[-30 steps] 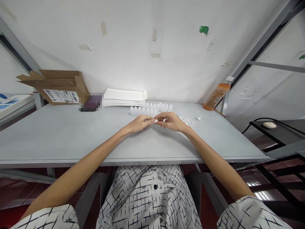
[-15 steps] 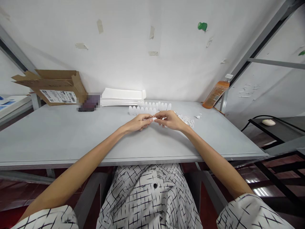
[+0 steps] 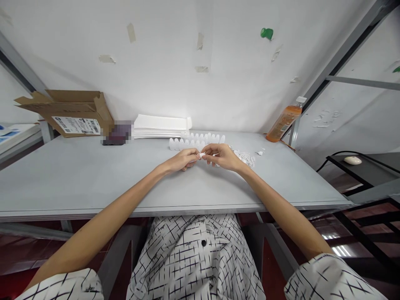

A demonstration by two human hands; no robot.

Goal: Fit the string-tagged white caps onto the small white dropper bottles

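The left hand (image 3: 183, 160) and the right hand (image 3: 224, 156) meet over the near-middle of the table, each with thumb and fingers nearly closed in a pinch on a small white piece (image 3: 201, 155). The piece lies between the two sets of fingertips, held just above the grey, flat-topped table (image 3: 125, 179); its exact shape is too small and too covered by the fingers to tell. The right hand's fingers arch over it, while the left hand's reach in from the other side.

Just beyond the hands stand two rows of translucent white plastic pieces with rounded tops, a front row (image 3: 184, 145) and a rear row (image 3: 212, 138), the front one partly hidden by the fingers. Beside the right hand lies a loose heap of small white plastic parts (image 3: 245, 158), with a few white scraps (image 3: 260, 153) a little apart from it, farther right.

Behind the rows, towards the left and near the white wall (image 3: 162, 87), is a stack of flat white sheets or cartons (image 3: 160, 128). Next to it sits a dark purplish object (image 3: 118, 134), blurred by pixels, then an open brown cardboard box (image 3: 75, 112) with a white printed label. At the table's far right, a clear bottle of orange liquid (image 3: 283, 124) with a white cap leans towards a grey metal post.
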